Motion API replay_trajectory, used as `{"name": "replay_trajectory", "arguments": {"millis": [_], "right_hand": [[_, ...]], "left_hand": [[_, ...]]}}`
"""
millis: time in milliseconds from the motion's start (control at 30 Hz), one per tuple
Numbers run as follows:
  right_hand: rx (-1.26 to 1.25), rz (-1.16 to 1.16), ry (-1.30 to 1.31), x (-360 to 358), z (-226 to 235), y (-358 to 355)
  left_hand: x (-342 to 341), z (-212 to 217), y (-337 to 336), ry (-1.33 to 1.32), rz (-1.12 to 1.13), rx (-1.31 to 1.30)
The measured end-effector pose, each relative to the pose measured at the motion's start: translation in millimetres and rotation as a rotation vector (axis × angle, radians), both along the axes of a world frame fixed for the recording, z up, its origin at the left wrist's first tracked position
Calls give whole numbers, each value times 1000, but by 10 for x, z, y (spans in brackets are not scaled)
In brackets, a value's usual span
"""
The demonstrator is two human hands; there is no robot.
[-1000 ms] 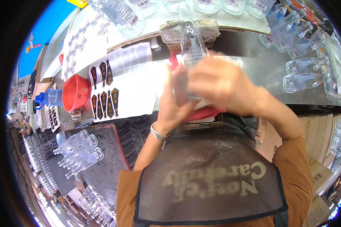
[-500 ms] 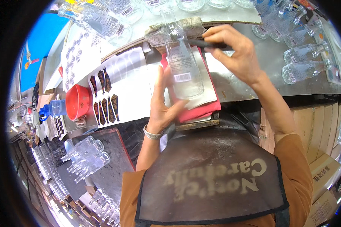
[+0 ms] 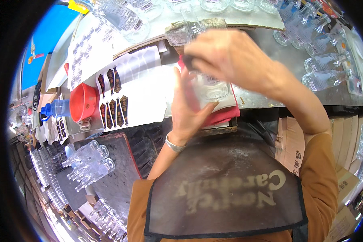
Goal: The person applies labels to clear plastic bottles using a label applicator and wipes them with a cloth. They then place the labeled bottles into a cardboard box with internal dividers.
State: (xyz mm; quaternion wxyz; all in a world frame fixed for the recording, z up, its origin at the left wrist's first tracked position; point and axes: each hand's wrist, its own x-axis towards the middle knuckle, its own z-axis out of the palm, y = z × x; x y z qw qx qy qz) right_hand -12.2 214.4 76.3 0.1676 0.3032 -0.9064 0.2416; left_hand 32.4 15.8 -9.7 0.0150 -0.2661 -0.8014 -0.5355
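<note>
A clear glass bottle (image 3: 215,90) lies on its back, neck away from me, propped on a grey cloth-wrapped rest (image 3: 176,33) and a pink cloth (image 3: 232,113) with a white pad. My left hand (image 3: 187,115) is beside the bottle's left side, fingers stretched and thumb spread toward its base; the fingers are blurred. Over the bottle's upper body, my right hand (image 3: 230,54) is closed round a black bar-shaped tool (image 3: 190,62). Motion smears that hand, and it hides much of the bottle. Whether the tool touches the glass I cannot tell.
A white sheet with several dark tie-shaped stickers (image 3: 113,113) lies left, by a red bowl (image 3: 83,103) and a blue-capped bottle (image 3: 57,109). Glass bottles (image 3: 326,79) stand or lie along the back and right. Cardboard boxes (image 3: 292,141) stand below the table at right.
My right hand has swung left with the black tool, from the bottle's right side to over it. My left hand has shifted slightly right, and the view has moved a little.
</note>
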Motion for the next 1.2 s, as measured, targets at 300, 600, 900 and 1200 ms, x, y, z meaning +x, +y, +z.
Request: {"name": "replay_trajectory", "arguments": {"millis": [300,600,900,1200], "right_hand": [[-20,88,63,115,-171,-15],[-207,39,40,235,-203,171],[-338,70,-163,448,-321,353],[-105,-95,78,-28,-58,151]], "left_hand": [[24,-2,-42,-16,-28,-13],[14,-48,-46,-39,-28,-7],[-33,-70,-59,-99,-47,55],[21,-65,12,-76,2,41]]}}
